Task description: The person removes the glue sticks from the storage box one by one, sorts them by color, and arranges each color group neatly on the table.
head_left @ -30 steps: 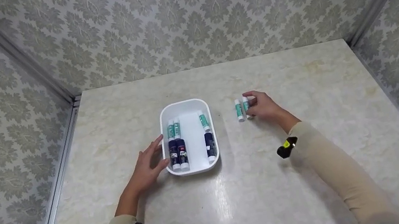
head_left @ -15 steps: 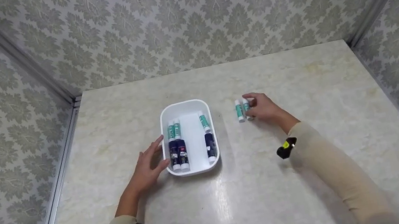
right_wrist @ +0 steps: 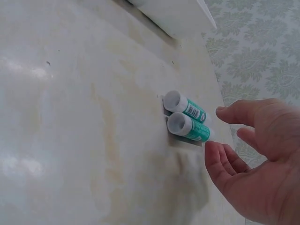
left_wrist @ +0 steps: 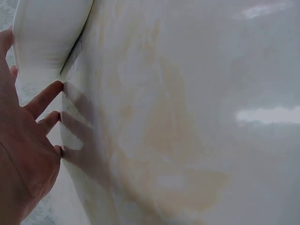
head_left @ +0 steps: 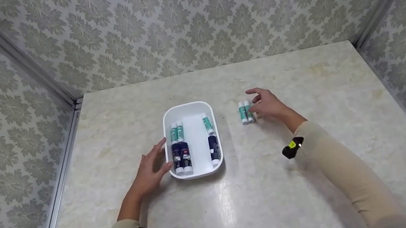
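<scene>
A white tub stands mid-table, holding several glue sticks, green-and-white ones at the back and dark blue ones at the front. My left hand rests with straight fingers against the tub's left wall, holding nothing. To the right of the tub, two green-and-white glue sticks lie side by side on the table. My right hand hovers just right of them, fingers loosely spread, off the sticks.
The marble-look table sits in a booth with patterned wallpaper on three sides. Metal rails run along the left edge. Small black trackers sit on both beige sleeves.
My right hand let go of the right-hand glue stick and lifted slightly; that stick now lies tight against the other. The left hand and tub stayed put.
</scene>
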Demonstrator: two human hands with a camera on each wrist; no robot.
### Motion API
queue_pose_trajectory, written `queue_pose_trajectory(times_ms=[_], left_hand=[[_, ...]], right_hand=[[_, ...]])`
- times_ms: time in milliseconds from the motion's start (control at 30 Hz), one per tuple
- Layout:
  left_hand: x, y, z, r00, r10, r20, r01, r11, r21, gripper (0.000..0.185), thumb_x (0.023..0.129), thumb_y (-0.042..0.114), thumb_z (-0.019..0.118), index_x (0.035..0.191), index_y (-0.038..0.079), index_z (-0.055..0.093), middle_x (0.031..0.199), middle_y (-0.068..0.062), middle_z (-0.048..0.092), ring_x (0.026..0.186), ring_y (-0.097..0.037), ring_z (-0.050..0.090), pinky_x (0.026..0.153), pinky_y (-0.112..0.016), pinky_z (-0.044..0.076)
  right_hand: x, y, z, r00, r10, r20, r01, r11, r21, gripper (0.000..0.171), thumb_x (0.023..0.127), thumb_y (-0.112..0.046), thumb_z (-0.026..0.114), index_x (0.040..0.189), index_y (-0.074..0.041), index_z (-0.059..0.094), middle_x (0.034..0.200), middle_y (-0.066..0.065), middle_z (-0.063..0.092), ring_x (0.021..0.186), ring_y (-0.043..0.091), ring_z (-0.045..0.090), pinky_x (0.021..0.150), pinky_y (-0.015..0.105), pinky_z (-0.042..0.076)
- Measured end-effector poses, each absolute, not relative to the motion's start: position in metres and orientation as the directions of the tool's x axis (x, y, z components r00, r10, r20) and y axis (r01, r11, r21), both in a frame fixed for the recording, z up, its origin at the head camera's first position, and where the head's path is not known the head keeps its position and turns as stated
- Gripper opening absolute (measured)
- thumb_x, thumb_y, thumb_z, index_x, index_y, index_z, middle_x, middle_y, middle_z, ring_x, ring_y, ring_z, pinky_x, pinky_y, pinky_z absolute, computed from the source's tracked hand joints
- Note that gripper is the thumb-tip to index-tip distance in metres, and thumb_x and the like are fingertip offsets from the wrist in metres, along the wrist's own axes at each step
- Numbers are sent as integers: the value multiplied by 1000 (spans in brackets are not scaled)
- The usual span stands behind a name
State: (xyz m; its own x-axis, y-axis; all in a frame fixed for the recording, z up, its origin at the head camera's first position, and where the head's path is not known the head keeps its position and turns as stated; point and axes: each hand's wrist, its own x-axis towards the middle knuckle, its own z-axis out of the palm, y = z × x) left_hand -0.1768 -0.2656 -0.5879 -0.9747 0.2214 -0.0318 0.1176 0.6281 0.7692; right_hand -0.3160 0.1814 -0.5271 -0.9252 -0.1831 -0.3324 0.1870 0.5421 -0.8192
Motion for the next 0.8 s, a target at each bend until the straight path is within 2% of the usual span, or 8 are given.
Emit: queue_pose_trajectory(times_ms=[133,267,433,800], left_hand=[[-177,-265,-586,-975,219,-34,114,625,772,84,107,41,73,179,27,32,171,-17,59,177,-45,24,143,-74,-5],[-178,-265,-586,-974,223,-34,116,625,772,84,107,40,71,180,27,31,171,-17,58,177,-45,24,142,-75,-6],[-178,-264,-587,-974,223,-38,113,626,771,83,107,39,71,180,26,32,172,-18,57,177,-46,24,142,-75,-7],[-177,-263,-589,-975,220,-38,111,627,771,84,107,39,71,180,27,31,173,-17,56,177,-45,24,143,-73,-7]], right_hand=[[-314,175,-521,-928,-214,-306,153,530,-834,71,108,-10,71,173,-12,42,151,23,54,123,27,57,97,37,52],[-311,165,-514,-925,-262,-276,109,513,-852,70,109,-10,71,173,-11,43,153,25,53,120,27,56,97,38,50],[-307,147,-508,-921,-302,-247,62,512,-857,69,106,-12,73,171,-12,47,152,27,54,111,25,58,92,34,52],[-300,99,-495,-913,-354,-202,-13,521,-854,69,103,-9,78,167,-11,52,151,29,59,116,28,65,92,36,56]])
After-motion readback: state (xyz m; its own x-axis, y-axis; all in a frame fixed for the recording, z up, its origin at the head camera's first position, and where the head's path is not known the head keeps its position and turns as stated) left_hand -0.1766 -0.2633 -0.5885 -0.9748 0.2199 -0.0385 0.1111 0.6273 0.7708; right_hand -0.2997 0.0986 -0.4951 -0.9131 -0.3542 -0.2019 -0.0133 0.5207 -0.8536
